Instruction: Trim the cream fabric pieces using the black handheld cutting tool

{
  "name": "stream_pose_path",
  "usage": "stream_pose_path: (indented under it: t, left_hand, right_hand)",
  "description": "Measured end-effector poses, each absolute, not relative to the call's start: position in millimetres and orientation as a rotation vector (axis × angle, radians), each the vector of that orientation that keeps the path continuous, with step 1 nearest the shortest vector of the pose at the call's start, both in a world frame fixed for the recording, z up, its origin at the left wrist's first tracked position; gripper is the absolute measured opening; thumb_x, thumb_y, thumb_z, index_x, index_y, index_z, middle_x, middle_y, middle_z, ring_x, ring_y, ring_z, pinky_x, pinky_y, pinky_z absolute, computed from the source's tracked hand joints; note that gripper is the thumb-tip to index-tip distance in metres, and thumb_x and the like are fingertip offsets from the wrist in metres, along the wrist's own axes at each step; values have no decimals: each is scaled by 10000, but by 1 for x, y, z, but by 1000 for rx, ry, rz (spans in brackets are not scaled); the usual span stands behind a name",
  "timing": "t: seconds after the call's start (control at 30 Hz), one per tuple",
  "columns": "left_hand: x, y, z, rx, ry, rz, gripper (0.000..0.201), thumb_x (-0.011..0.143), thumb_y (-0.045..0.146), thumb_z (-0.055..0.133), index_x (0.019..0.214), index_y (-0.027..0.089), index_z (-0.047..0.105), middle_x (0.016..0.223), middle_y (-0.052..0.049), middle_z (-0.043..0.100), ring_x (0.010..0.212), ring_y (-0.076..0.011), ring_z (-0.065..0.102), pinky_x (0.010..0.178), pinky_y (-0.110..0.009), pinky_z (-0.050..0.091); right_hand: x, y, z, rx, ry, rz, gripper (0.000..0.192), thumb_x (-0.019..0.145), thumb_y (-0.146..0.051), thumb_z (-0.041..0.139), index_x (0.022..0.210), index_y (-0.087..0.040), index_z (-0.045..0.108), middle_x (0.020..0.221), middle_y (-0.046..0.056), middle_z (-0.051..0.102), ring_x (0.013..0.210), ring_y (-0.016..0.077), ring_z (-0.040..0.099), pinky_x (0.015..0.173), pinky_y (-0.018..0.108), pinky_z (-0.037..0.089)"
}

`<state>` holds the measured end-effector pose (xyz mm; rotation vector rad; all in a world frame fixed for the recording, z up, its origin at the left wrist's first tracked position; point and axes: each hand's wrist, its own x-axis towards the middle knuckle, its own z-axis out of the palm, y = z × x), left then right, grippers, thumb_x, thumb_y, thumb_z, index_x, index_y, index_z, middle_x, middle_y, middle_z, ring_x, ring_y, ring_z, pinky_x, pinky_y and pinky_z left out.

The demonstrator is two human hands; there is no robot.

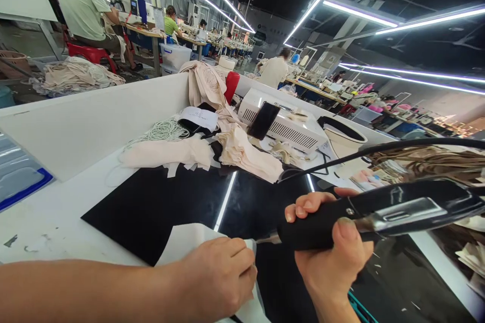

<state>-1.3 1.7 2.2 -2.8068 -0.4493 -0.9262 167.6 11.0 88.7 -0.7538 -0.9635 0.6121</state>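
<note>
My right hand (329, 252) is wrapped around a black corded hand tool (314, 227) with a long metal lever along its side. A narrow metal tip (270, 238) points left from the tool toward my left hand. My left hand (223, 272) is closed on a white sheet of material (189, 239), pinching it close to the tip. Whether the tip touches the sheet I cannot tell. The sheet lies over a glossy black board (132, 212) on the white table, partly hidden under my left hand and forearm.
Behind the board lie cream fabric pieces (248, 156), a cream bundle (166, 153), pale green cord (164, 130) and a phone (264, 120) against a vented white machine (282, 121). The tool's black cable (397, 145) crosses on the right. A person (81, 2) sits beyond the low partition (94, 116).
</note>
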Motion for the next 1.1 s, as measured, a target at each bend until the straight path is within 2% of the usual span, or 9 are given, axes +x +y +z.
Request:
stream_pose_path:
  t: [0.23,0.33,0.43,0.53,0.73,0.93,1.1]
  left_hand:
    - [-1,4,4,-2787,-405,-949,239,992,125,610,757,158,591,745,-4,517,689,-150,541,593,-289,447]
    - [-4,4,3,-2822,-400,-913,163,1013,169,626,853,144,645,811,-19,590,777,-159,604,691,-282,514]
    - [-7,3,3,-2830,-429,-873,128,1040,238,638,983,130,677,976,-61,686,893,-176,647,798,-292,544]
    - [-10,1,6,-2789,-458,-925,134,1048,242,638,1028,121,691,1067,-80,724,954,-187,669,834,-294,547]
    - [-13,-3,9,-2723,-482,-938,165,1068,237,611,1064,116,723,1125,-90,758,986,-197,690,849,-299,553]
    - [-13,-1,5,-2760,-466,-854,264,1072,311,631,1198,93,708,1175,-101,755,1015,-185,688,884,-302,544]
    - [-11,2,8,-2732,-401,-855,236,1083,265,605,1102,77,747,1087,-70,776,1031,-177,679,985,-303,505]
  right_hand:
    - [164,11,84,-703,-971,636,364,801,-380,838,1087,-275,639,717,-51,650,617,146,573,513,266,544]
    - [163,12,82,-702,-971,616,358,804,-372,840,1083,-269,641,718,-49,656,619,147,580,521,268,540]
    - [163,12,81,-710,-972,604,353,814,-371,838,1086,-269,637,729,-48,661,615,146,597,523,268,532]
    - [163,12,80,-719,-990,600,348,825,-383,825,1089,-271,629,749,-49,666,590,141,610,526,283,544]
    - [163,11,81,-734,-998,565,341,822,-386,812,1075,-267,616,739,-57,657,557,141,610,514,297,550]
    - [163,11,82,-739,-992,574,337,823,-378,812,1074,-267,617,747,-53,660,569,141,609,530,291,526]
    - [162,11,81,-736,-990,577,332,828,-371,811,1077,-267,617,748,-53,658,573,141,607,529,289,525]
